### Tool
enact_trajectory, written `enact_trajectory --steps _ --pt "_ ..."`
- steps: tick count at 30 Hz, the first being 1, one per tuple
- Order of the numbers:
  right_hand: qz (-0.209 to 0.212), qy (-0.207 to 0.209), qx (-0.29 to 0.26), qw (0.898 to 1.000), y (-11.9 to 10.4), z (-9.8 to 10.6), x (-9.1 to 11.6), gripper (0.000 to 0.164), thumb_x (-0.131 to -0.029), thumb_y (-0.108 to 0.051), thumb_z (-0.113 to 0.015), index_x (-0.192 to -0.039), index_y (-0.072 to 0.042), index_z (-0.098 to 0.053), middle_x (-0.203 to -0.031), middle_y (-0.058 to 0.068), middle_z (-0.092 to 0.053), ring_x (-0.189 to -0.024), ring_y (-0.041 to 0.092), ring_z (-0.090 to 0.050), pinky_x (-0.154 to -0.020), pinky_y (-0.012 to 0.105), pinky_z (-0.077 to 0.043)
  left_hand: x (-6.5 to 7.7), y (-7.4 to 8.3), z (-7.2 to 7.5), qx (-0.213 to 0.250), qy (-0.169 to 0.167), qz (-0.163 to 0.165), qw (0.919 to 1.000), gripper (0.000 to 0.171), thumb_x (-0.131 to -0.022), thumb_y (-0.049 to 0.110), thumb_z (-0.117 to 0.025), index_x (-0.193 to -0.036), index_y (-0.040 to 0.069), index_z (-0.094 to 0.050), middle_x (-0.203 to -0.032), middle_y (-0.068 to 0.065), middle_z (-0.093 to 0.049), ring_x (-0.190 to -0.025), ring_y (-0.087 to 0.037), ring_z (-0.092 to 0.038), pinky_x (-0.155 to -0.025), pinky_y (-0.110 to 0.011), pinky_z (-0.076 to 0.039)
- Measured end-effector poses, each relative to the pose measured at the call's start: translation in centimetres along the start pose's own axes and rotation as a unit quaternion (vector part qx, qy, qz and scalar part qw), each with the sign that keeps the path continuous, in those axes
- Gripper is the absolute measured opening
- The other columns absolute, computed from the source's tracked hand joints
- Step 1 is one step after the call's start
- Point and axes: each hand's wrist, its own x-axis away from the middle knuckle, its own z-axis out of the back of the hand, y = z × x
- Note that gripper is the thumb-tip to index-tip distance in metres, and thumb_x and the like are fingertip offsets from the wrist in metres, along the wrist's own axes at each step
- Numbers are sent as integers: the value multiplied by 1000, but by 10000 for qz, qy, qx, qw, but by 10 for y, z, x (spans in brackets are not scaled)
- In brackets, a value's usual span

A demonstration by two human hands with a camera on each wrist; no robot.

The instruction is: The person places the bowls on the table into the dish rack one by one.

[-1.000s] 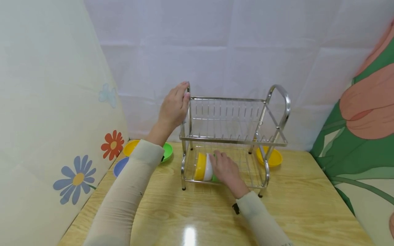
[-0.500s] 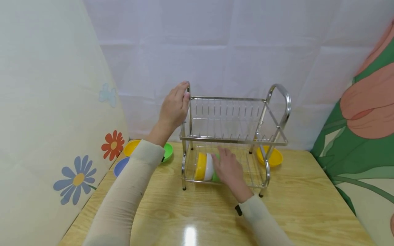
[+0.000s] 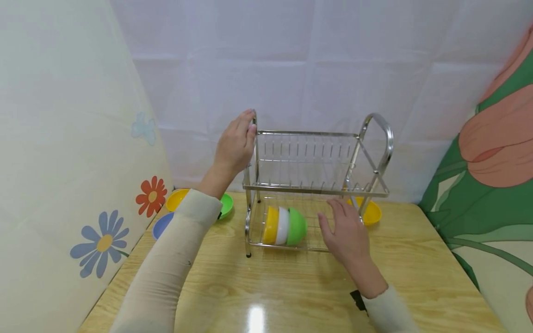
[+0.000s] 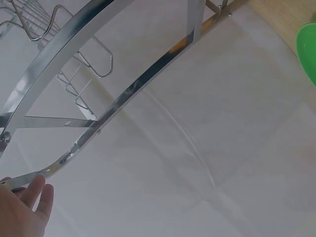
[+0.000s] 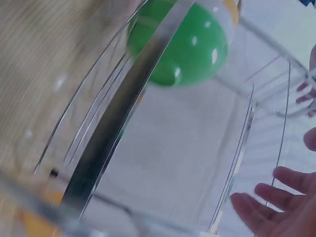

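A two-tier metal dish rack [image 3: 308, 188] stands on the table. My left hand [image 3: 235, 143] holds the top of its left arched side; in the left wrist view the fingers [image 4: 33, 195] meet the rail. On the lower tier, a yellow bowl [image 3: 271, 225], a white bowl [image 3: 282, 226] and a green bowl [image 3: 297, 226] stand on edge, nested side by side at the left. My right hand [image 3: 347, 233] is at the rack's right front, apart from the bowls, fingers spread and holding nothing. The right wrist view shows the green bowl [image 5: 182, 44] behind a metal bar.
Left of the rack lie a yellow dish [image 3: 176, 200], a blue dish [image 3: 161, 225] and a green dish [image 3: 226, 206], partly behind the left arm. Another yellow dish [image 3: 372, 212] lies behind the rack's right side. A white cloth backdrop [image 3: 291, 69] rises behind.
My right hand has let go of the green bowl and moved right, away from it. The green bowl stays beside the white one. My left hand has stayed on the rack.
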Motion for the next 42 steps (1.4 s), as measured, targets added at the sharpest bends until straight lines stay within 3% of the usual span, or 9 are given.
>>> enact_trajectory --steps 2,5,12,17,19,22,25,28,42 --pt "269 490 157 9983 13 5 3 47 -96 -35 -58 -123 3 -62 -120 25 -64 -105 44 -63 -57 49 -57 0 0 0 -15 -52 37 10000 48 -110 26 -36 -149 1 -45 -156 -13 -44 -144 -31 -42 -121 -39 -30" --pt "475 950 298 9939 34 10 8 47 -95 -36 -55 -117 4 -64 -110 27 -66 -94 45 -65 -43 48 -51 1 -1 -1 -22 -90 95 9999 48 -110 28 -35 -150 2 -44 -157 -12 -43 -145 -30 -41 -122 -38 -29" --pt "335 1384 541 9883 78 15 18 41 -93 -30 -54 -107 8 -65 -100 26 -67 -89 45 -65 -58 58 -55 2 -1 -2 1 -40 79 10000 48 -110 27 -37 -149 2 -46 -156 -12 -45 -144 -30 -42 -122 -38 -30" --pt "120 1357 680 9883 105 14 22 33 -92 -20 -58 -104 10 -66 -98 27 -67 -85 46 -65 -54 58 -54 2 0 -1 39 12 39 10000 47 -109 26 -38 -148 1 -47 -155 -13 -46 -143 -30 -43 -122 -37 -30" --pt "-157 1057 667 9920 113 14 22 30 -91 -16 -61 -107 9 -65 -102 28 -67 -88 47 -64 -55 58 -54 2 0 -1 49 19 30 10000 47 -109 26 -39 -147 1 -47 -155 -13 -46 -143 -30 -43 -122 -36 -30" --pt "-762 139 575 9953 125 13 18 36 -94 -16 -61 -119 9 -61 -121 31 -61 -105 50 -59 -71 64 -54 1 0 -1 45 51 7 10000 47 -109 26 -38 -147 0 -47 -155 -14 -47 -143 -30 -44 -122 -36 -30" --pt "-1343 -972 437 9852 137 8 13 49 -99 -22 -58 -136 10 -50 -142 35 -45 -124 56 -45 -89 73 -45 1 0 -2 15 88 -2 10000 47 -109 25 -39 -147 0 -47 -154 -14 -47 -142 -31 -44 -121 -36 -31" --pt "-1553 -1750 267 9719 151 1 9 60 -104 -29 -50 -146 11 -38 -152 39 -29 -131 62 -33 -98 78 -35 0 0 -2 -10 85 14 10000 47 -109 25 -39 -148 1 -47 -155 -13 -47 -142 -31 -45 -121 -36 -31" --pt "-1913 -2935 -164 9365 185 -28 -3 74 -104 -34 -45 -157 7 -16 -158 42 -3 -140 65 -12 -109 77 -19 3 -2 -6 -34 49 115 9999 47 -109 26 -38 -149 2 -46 -155 -13 -46 -141 -30 -46 -120 -37 -32"
